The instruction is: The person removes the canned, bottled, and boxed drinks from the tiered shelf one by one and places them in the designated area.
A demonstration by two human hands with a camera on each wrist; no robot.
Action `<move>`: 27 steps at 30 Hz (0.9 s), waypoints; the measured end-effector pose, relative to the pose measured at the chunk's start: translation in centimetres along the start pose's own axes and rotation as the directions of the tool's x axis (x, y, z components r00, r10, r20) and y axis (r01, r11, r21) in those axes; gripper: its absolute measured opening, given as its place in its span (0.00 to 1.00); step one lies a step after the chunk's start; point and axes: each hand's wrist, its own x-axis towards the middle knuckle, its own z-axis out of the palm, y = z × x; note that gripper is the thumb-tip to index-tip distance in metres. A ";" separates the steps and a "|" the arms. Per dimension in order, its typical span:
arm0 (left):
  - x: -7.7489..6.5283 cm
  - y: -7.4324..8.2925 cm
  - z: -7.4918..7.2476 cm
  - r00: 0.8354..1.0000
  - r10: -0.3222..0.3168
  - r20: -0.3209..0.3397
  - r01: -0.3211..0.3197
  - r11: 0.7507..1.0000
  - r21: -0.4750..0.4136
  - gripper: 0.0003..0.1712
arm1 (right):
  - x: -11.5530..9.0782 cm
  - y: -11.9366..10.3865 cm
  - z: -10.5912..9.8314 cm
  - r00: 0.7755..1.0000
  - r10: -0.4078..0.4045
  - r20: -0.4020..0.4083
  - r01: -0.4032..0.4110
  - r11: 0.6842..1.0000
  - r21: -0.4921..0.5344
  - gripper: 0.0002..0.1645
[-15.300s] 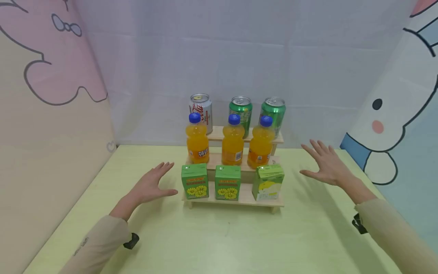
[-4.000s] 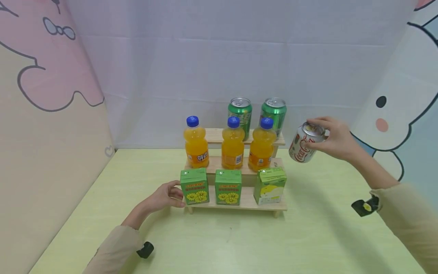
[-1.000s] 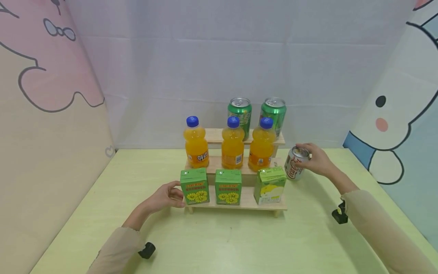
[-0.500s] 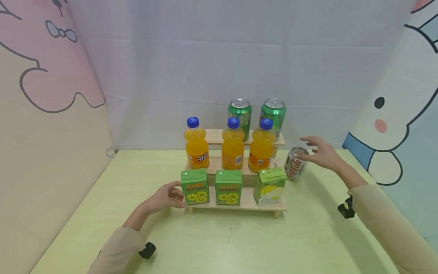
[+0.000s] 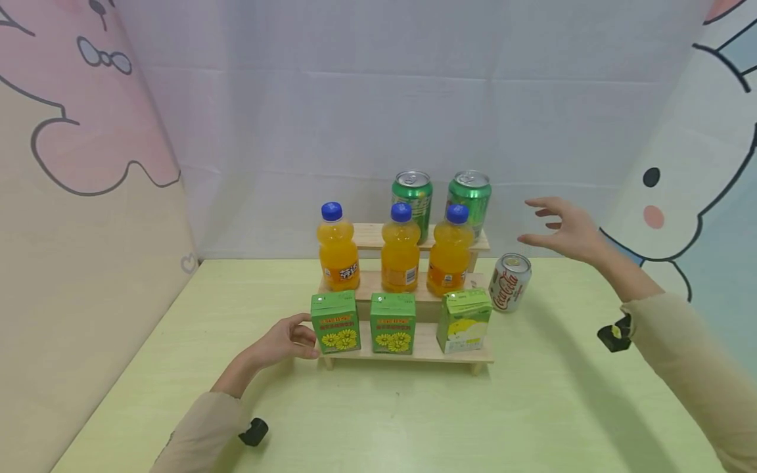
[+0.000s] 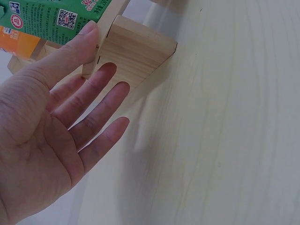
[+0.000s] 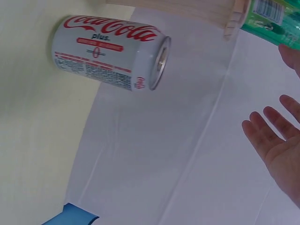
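My right hand (image 5: pixel 564 230) hovers with thumb and fingers apart, above and to the right of a white Coca-Cola can (image 5: pixel 510 282) that stands upright on the table beside the shelf. In the right wrist view that can (image 7: pixel 110 51) is apart from the fingers. At the left end of the wooden tiered shelf (image 5: pixel 414 355), my left hand (image 5: pixel 290 341) has its thumb tip at the bottom tier's edge, by a green drink carton (image 5: pixel 336 322). Its other fingers are loosely extended beside the shelf's side panel (image 6: pixel 133 44) in the left wrist view.
Two green cans (image 5: pixel 470 197) stand on the top tier. Three orange soda bottles (image 5: pixel 400 253) with blue caps fill the middle tier. Below are another green carton (image 5: pixel 393 322) and a pear-pictured carton (image 5: pixel 465 322). A white curtain (image 5: pixel 266 131) hangs behind the table (image 5: pixel 378 420).
The Coca-Cola can went from the top tier's left spot, through the air, to the table right of the shelf. My right hand released it and rose away. My left hand moved to the shelf.
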 end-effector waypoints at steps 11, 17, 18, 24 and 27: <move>0.0 0.3 0.1 1.000 -0.011 -0.003 0.011 1.000 0.005 0.40 | 2.2 -4.2 -2.2 0.982 -0.177 -0.068 0.177 0.984 -0.016 0.40; 0.1 0.4 0.1 1.000 0.000 0.008 0.000 1.000 0.015 0.40 | 3.4 -7.1 -3.2 0.968 -0.242 -0.071 0.238 0.969 -0.059 0.39; 0.1 0.3 0.1 1.000 0.004 0.009 -0.004 1.000 0.013 0.40 | 3.6 -7.7 -3.3 0.966 -0.250 -0.069 0.246 0.967 -0.063 0.38; 0.1 0.1 0.0 1.000 -0.003 0.001 0.003 1.000 0.017 0.41 | 4.9 -10.4 -3.2 0.955 -0.295 -0.025 0.291 0.952 -0.099 0.38; 0.0 0.1 -0.1 1.000 0.000 0.005 0.000 1.000 0.020 0.41 | 5.5 -11.3 -2.7 0.951 -0.310 -0.005 0.308 0.946 -0.102 0.38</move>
